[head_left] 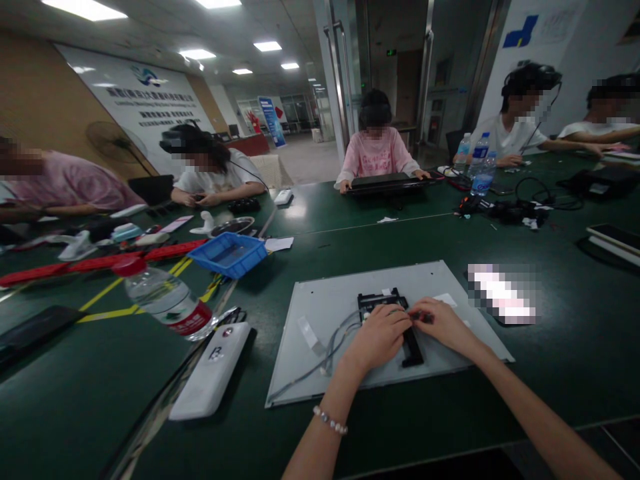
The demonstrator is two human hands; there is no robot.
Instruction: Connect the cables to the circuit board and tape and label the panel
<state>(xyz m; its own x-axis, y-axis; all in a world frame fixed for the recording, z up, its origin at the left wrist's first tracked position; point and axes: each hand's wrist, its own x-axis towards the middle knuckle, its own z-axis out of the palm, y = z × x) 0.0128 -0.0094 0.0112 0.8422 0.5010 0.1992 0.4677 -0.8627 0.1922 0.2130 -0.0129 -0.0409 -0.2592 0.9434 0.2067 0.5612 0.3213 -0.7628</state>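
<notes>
A flat, pale grey panel [305, 313] lies in front of me, with a black plastic bracket [413, 350] on its middle. My left hand [383, 333] rests over the bracket, its fingers bent and close together; whatever lies under them is hidden. From the right, my right hand [440, 323] meets it fingertip to fingertip, pinched around something small and dark that I cannot make out. Grey cables [333, 343] run from beneath my left hand toward the panel's lower left corner. White tape [310, 335] is stuck on the panel left of the bracket.
Left of the panel lie a white power bank [213, 373], a tilted water bottle [167, 300] and a blue basket [227, 267]. A phone [500, 293] with a bright screen lies to the right. Across the table, a person in pink [377, 150] holds a dark flat panel [390, 185].
</notes>
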